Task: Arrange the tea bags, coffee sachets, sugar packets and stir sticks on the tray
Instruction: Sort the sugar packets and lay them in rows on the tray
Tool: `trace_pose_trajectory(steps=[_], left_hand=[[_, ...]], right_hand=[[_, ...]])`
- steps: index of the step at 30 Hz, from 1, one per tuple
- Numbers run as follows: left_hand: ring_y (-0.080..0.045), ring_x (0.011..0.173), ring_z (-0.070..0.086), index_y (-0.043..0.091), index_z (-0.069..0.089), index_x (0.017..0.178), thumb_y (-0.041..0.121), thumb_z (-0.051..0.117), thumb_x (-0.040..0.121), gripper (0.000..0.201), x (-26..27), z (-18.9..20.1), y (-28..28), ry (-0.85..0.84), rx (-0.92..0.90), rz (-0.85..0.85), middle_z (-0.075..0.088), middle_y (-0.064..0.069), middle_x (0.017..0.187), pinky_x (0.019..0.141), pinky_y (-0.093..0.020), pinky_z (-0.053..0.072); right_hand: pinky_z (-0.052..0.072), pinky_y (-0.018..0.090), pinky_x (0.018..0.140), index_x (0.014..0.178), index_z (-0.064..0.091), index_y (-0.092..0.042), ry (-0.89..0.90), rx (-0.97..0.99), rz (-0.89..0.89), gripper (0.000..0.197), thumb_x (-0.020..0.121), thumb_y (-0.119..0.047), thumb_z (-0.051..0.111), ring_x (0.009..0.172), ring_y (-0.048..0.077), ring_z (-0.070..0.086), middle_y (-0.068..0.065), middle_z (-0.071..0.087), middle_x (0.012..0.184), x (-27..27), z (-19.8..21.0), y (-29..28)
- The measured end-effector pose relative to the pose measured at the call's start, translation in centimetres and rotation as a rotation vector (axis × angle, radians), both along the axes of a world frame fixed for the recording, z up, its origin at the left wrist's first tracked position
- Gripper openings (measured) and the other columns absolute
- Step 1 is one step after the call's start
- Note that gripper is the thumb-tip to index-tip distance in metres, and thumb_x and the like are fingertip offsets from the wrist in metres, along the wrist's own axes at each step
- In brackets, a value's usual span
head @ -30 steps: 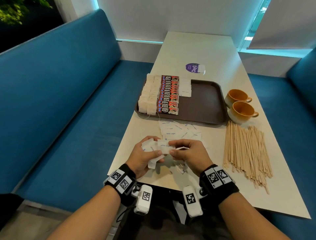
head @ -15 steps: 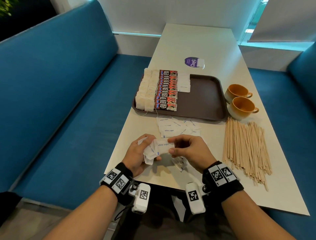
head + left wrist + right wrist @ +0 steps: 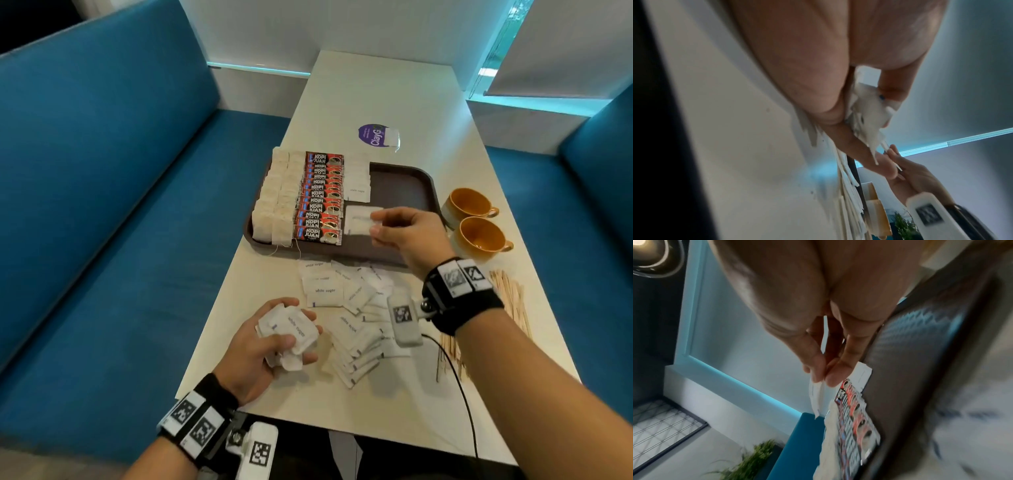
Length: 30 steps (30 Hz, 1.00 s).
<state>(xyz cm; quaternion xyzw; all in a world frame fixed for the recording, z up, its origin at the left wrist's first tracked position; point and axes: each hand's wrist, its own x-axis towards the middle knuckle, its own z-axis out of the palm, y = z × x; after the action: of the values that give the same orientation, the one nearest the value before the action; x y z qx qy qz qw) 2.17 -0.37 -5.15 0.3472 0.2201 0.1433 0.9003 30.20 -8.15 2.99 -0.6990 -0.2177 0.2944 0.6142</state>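
A dark brown tray (image 3: 407, 185) carries two rows of tea bags (image 3: 275, 198), a row of coffee sachets (image 3: 320, 198) and a short column of sugar packets (image 3: 358, 181). My right hand (image 3: 394, 229) hovers over the tray and pinches one white sugar packet (image 3: 358, 221) (image 3: 817, 395) beside the coffee sachets. My left hand (image 3: 270, 339) rests near the table's front edge and grips a bunch of sugar packets (image 3: 291, 332) (image 3: 867, 116). More sugar packets (image 3: 346, 301) lie loose on the table in front of the tray. Wooden stir sticks (image 3: 510, 294) lie on the right, partly hidden by my right wrist.
Two mustard cups (image 3: 476, 222) stand right of the tray. A purple round sticker (image 3: 373, 135) with a tea bag beside it lies beyond the tray. Blue bench seats (image 3: 102, 205) flank the white table (image 3: 376, 89) on both sides.
My right hand has left the bunch at the front edge and reached forward over the tray with one sugar packet. The left hand stays put, holding the remaining packets.
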Motion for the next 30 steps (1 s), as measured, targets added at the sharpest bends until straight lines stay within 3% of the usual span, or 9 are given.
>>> trace_pose_trajectory(steps=[4, 10, 13, 16, 20, 24, 27, 30], left_hand=[[-0.041, 0.113, 0.065, 0.008, 0.053, 0.13, -0.008, 0.066, 0.073, 0.06, -0.1, 0.2, 0.2, 0.027, 0.016, -0.019, 0.062, -0.025, 0.13, 0.067, -0.047, 0.061], [-0.044, 0.105, 0.064, 0.006, 0.059, 0.124, -0.006, 0.07, 0.073, 0.054, 0.0, -0.2, 0.5, 0.041, 0.034, -0.015, 0.062, -0.03, 0.128, 0.058, -0.038, 0.058], [-0.042, 0.096, 0.061, 0.007, 0.061, 0.123, -0.002, 0.079, 0.071, 0.056, 0.0, -0.5, 0.6, 0.056, 0.058, -0.013, 0.062, -0.029, 0.128, 0.057, -0.036, 0.057], [-0.037, 0.084, 0.061, 0.006, 0.062, 0.122, 0.0, 0.082, 0.067, 0.06, 0.1, -0.7, 0.6, 0.053, 0.048, -0.008, 0.062, -0.031, 0.126, 0.057, -0.035, 0.056], [-0.033, 0.07, 0.06, 0.004, 0.064, 0.118, -0.003, 0.079, 0.068, 0.052, 0.1, -0.8, 0.6, 0.066, 0.076, 0.003, 0.062, -0.033, 0.121, 0.053, -0.033, 0.055], [-0.034, 0.07, 0.056, 0.004, 0.063, 0.118, 0.003, 0.084, 0.067, 0.055, 0.1, -0.8, 0.6, 0.063, 0.105, 0.002, 0.064, -0.032, 0.119, 0.055, -0.033, 0.055], [-0.035, 0.071, 0.055, 0.004, 0.061, 0.12, 0.003, 0.086, 0.067, 0.058, 0.0, -1.0, 0.7, 0.07, 0.111, 0.005, 0.063, -0.034, 0.119, 0.056, -0.034, 0.056], [-0.033, 0.063, 0.057, 0.001, 0.059, 0.123, 0.003, 0.086, 0.068, 0.062, 0.0, -1.2, 0.6, 0.076, 0.12, 0.034, 0.062, -0.034, 0.104, 0.055, -0.035, 0.055]], right_hand=[[0.062, 0.022, 0.07, 0.108, 0.072, 0.005, 0.019, -0.004, -0.071, 0.024, 0.084, 0.009, 0.074, 0.074, 0.017, 0.071, 0.016, 0.071, 0.098, 4.8, 0.0, 3.6], [0.063, 0.029, 0.079, 0.099, 0.073, -0.001, 0.07, -0.114, -0.057, 0.017, 0.086, 0.01, 0.072, 0.089, 0.028, 0.071, 0.022, 0.071, 0.112, 9.5, -2.3, 8.0], [0.063, 0.027, 0.076, 0.105, 0.074, 0.001, 0.032, -0.18, -0.051, 0.021, 0.086, 0.01, 0.073, 0.087, 0.026, 0.072, 0.02, 0.072, 0.109, 10.4, -3.4, 9.4], [0.063, 0.024, 0.067, 0.092, 0.076, -0.006, 0.012, -0.282, -0.017, 0.017, 0.083, 0.008, 0.076, 0.08, 0.023, 0.073, 0.018, 0.073, 0.107, 11.0, -4.5, 10.3], [0.062, 0.022, 0.068, 0.093, 0.078, -0.013, -0.133, -0.431, 0.028, 0.016, 0.081, -0.003, 0.083, 0.076, 0.015, 0.069, 0.008, 0.074, 0.095, 11.6, -5.1, 11.0], [0.06, 0.024, 0.071, 0.094, 0.08, -0.019, -0.273, -0.557, 0.076, 0.015, 0.081, -0.013, 0.085, 0.073, 0.013, 0.064, 0.002, 0.074, 0.09, 11.9, -4.9, 11.5], [0.06, 0.025, 0.069, 0.093, 0.078, -0.022, -0.292, -0.577, 0.082, 0.016, 0.08, -0.015, 0.086, 0.071, 0.013, 0.064, 0.001, 0.073, 0.091, 11.8, -4.5, 11.4], [0.054, 0.023, 0.058, 0.095, 0.075, -0.017, -0.264, -0.499, 0.018, 0.014, 0.083, -0.014, 0.083, 0.061, 0.011, 0.06, 0.001, 0.071, 0.083, 11.0, -3.4, 10.3]])
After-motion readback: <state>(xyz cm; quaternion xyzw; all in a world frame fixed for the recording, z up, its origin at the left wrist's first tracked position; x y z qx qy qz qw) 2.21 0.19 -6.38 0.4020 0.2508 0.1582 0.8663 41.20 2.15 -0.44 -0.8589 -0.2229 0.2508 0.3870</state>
